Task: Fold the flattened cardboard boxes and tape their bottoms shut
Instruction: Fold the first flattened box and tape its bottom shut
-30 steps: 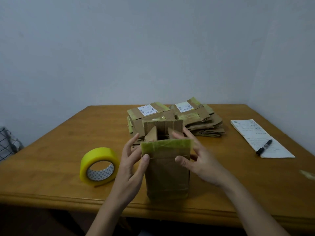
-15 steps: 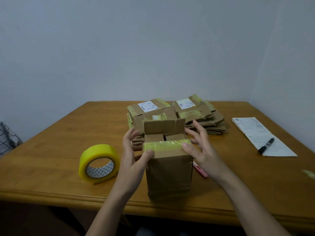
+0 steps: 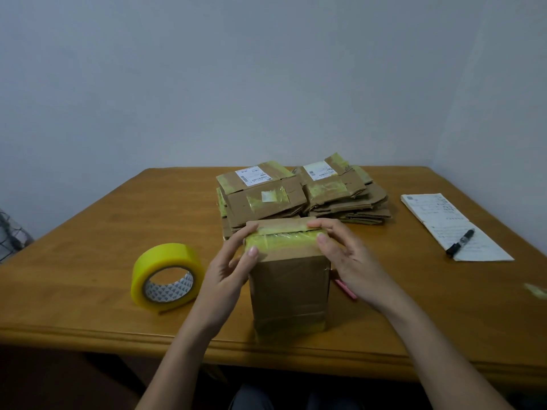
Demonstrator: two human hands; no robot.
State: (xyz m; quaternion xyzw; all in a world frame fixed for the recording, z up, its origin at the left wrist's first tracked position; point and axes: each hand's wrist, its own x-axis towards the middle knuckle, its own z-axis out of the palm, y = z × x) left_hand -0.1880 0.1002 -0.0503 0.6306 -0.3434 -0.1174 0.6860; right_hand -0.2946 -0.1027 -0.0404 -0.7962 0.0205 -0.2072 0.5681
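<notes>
A small packing corner in a plain room, likely a home or small office, is suggested. A wooden table (image 3: 88,238) is set against bare grey walls (image 3: 266,78). Flattened, used boxes (image 3: 299,193) bearing shipping labels are stacked on it, beside a tape roll (image 3: 167,276), printed sheets (image 3: 453,226) and a marker (image 3: 460,241).

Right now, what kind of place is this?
Probably a home or small office packing spot: a wooden table in a plain room corner, with flattened boxes, a tape roll, and a notepad with a marker.
</notes>
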